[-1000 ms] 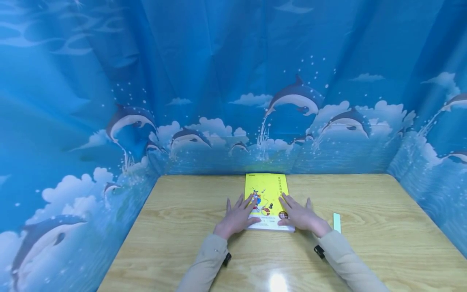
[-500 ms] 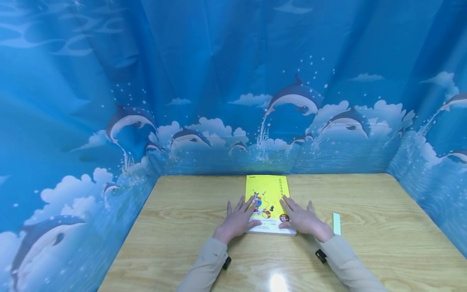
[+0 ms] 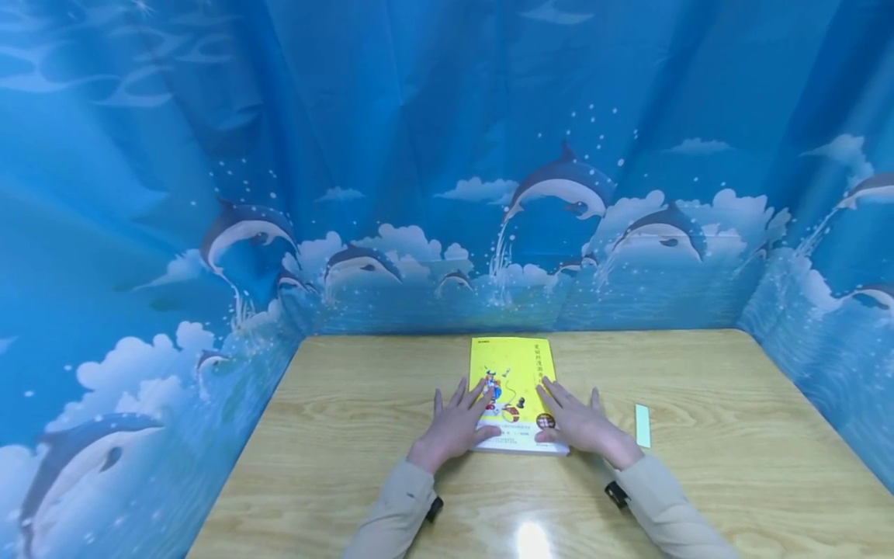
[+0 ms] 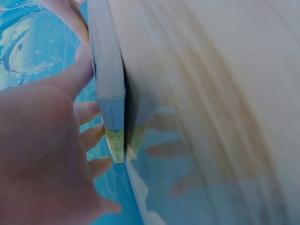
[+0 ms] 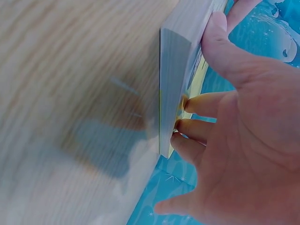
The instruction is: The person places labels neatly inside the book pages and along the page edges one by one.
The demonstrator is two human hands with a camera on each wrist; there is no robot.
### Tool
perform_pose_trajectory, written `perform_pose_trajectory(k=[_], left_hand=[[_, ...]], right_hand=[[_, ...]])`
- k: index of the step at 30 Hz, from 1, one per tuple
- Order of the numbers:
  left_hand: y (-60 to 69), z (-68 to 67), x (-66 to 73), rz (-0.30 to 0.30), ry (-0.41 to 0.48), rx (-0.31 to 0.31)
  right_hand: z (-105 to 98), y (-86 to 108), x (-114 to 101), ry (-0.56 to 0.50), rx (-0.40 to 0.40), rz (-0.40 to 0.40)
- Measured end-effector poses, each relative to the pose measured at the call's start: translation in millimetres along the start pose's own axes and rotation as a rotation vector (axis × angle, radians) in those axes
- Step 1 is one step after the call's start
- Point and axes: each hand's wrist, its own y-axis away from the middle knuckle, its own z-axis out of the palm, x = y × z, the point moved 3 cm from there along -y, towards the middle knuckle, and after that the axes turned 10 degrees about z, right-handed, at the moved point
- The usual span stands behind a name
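Observation:
A thick yellow book (image 3: 513, 357) with a white lower band and cartoon figures lies closed on the table. My left hand (image 3: 454, 425) rests on its left side with fingers spread and extended, the thumb across the white band. On the right side of the cover, my right hand (image 3: 581, 419) rests in the same way. In the left wrist view the book's spine (image 4: 111, 112) shows beside the left hand (image 4: 42, 140). The right wrist view shows the page edges (image 5: 176, 61) and the right hand's (image 5: 258, 131) fingertips on the cover.
A pale green paper strip (image 3: 642, 425) lies on the wooden table (image 3: 335, 435), right of the right hand. A blue dolphin-print curtain (image 3: 391, 155) stands behind the table and along its sides. Light glares off the table near the front.
The book has slid slightly toward the person, with both hands resting on it and moving along a little. The hands keep their spread pose.

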Motion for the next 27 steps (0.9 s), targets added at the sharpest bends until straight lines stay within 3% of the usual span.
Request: perform_pose_trajectory(k=[8, 15, 27], left_hand=[[3.5, -2.3, 6.4, -0.014, 0.008, -0.025], [5.6, 3.7, 5.9, 0.006, 0.027, -0.003], [17.9, -3.4, 16.1, 0.002, 0.045, -0.031]], right_hand=[[1.5, 5.7, 0.4, -0.01, -0.007, 0.015], [3.1, 11.3, 0.7, 0.005, 0.01, 0.001], [5.8, 22.6, 1.2, -0.001, 0.019, -0.016]])
